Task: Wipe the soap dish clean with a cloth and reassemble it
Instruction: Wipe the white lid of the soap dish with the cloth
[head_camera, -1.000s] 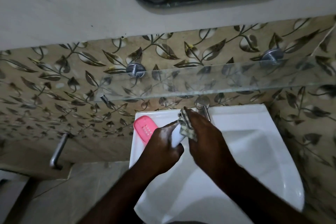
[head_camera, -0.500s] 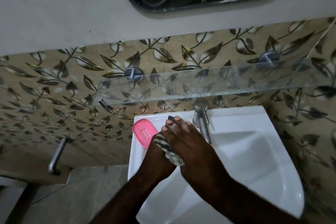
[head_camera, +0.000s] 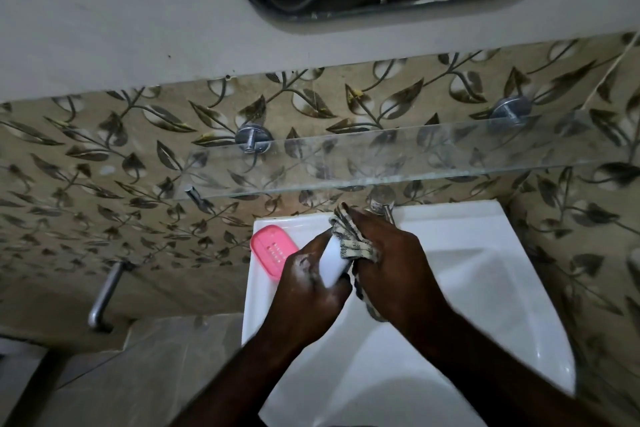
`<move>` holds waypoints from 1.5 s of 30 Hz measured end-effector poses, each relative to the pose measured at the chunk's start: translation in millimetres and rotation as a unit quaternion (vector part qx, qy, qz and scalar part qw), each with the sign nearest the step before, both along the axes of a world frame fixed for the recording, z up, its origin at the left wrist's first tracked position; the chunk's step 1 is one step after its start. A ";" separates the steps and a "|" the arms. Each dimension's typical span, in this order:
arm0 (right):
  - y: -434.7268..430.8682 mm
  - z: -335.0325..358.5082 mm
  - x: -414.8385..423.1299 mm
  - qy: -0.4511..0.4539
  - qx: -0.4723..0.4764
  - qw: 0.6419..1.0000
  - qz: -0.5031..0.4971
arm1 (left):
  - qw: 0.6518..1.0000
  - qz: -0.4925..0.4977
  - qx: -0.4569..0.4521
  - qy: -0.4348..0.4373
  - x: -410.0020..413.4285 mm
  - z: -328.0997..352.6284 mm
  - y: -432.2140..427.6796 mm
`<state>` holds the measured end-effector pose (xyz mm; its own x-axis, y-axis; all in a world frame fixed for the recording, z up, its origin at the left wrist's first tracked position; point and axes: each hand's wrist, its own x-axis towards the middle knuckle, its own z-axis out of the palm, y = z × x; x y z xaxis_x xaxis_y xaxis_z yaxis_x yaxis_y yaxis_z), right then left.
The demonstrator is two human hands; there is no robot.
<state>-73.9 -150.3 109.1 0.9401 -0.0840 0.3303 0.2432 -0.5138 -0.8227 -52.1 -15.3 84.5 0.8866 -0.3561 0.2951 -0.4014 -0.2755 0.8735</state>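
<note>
Soap dish base [head_camera: 333,262] in left hand [head_camera: 310,295], striped cloth [head_camera: 352,242] in right hand [head_camera: 394,263]

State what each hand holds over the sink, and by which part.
The left hand grips the white dish piece round its near end. The right hand holds the striped cloth, bunched under its fingers against that piece.

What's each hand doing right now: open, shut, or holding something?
Left hand: closed, holding the white soap dish part.
Right hand: closed, holding the striped cloth against that part.
</note>
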 end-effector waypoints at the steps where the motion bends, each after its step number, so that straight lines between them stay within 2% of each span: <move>1: 7.2 2.4 -2.9 -0.010 -0.013 1.000 0.003 | 1.000 0.000 -0.004 -0.009 -0.1 -0.2 0.8; 4: 22.2 2.8 -13.4 -0.092 -0.122 0.988 0.027 | 0.998 0.016 -0.047 -0.032 0.1 2.6 5.5; 5: 20.7 2.0 -11.7 -0.102 -0.126 0.986 0.042 | 0.998 0.017 -0.046 -0.034 0.9 4.0 5.7; 6: 16.3 0.2 -7.1 -0.087 -0.094 0.991 0.044 | 0.999 0.015 -0.037 -0.036 1.9 3.5 5.2; 9: -1.5 -5.8 0.5 0.033 0.069 0.997 0.001 | 0.999 0.022 -0.036 0.016 -5.4 0.3 3.0; 10: -0.5 -3.0 -3.1 0.031 0.074 0.997 0.000 | 0.999 0.022 -0.041 0.022 -7.2 1.2 2.7; 13: 14.8 4.5 -15.1 -0.063 -0.043 0.997 0.015 | 0.998 0.030 -0.042 -0.020 -3.5 0.2 5.1; 15: 16.3 4.4 -14.5 -0.080 -0.075 0.993 0.052 | 0.998 0.035 -0.056 -0.017 -4.2 -1.2 6.0; 19: -0.2 -0.3 -3.6 0.039 0.088 0.994 0.043 | 0.997 0.041 -0.052 0.038 -12.5 -3.4 5.8; 20: 1.6 1.5 -5.9 0.040 0.085 0.995 0.043 | 0.997 0.038 -0.051 0.044 -13.1 -3.9 5.3; 23: 20.7 9.5 -17.6 -0.041 -0.028 0.998 0.046 | 0.996 0.043 -0.074 0.031 -7.9 -5.1 7.9; 25: 22.1 9.9 -16.2 -0.070 -0.056 0.994 0.067 | 0.996 0.050 -0.077 0.011 -6.9 -4.1 9.5; 27: 14.7 6.1 -8.7 -0.030 0.014 0.997 0.073 | 0.998 0.040 -0.046 0.002 -10.9 -1.4 9.5; 29: 1.1 2.6 -1.1 0.077 0.174 0.977 0.101 | 0.998 0.038 -0.036 0.024 -17.8 4.9 10.1; 32: -19.6 -12.8 1.8 0.200 0.393 0.877 0.192 | 0.996 0.034 -0.074 0.038 -17.5 9.4 9.8; 34: -28.6 -23.9 0.7 0.213 0.450 0.841 0.213 | 0.994 0.037 -0.090 0.049 -12.7 11.9 9.1; 36: -32.7 -29.3 2.9 0.197 0.431 0.850 0.230 | 0.991 0.029 -0.103 0.079 -11.5 6.6 8.4; 41: -40.7 -13.3 9.1 0.150 0.309 0.912 0.224 | 0.977 -0.017 -0.122 0.172 -17.1 5.9 5.4; 43: -48.1 2.2 9.3 0.159 0.252 0.926 0.232 | 0.978 -0.035 -0.102 0.181 -15.2 13.0 9.6; 45: -55.7 9.2 9.4 0.137 0.148 0.954 0.220 | 0.981 -0.053 -0.059 0.178 -8.2 21.6 15.8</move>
<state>-64.6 -206.0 118.3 0.9538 0.2868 0.0892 0.1359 -0.1473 -0.9797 -60.3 0.6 106.0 0.9007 -0.4341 0.0179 -0.0858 -0.1374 0.9868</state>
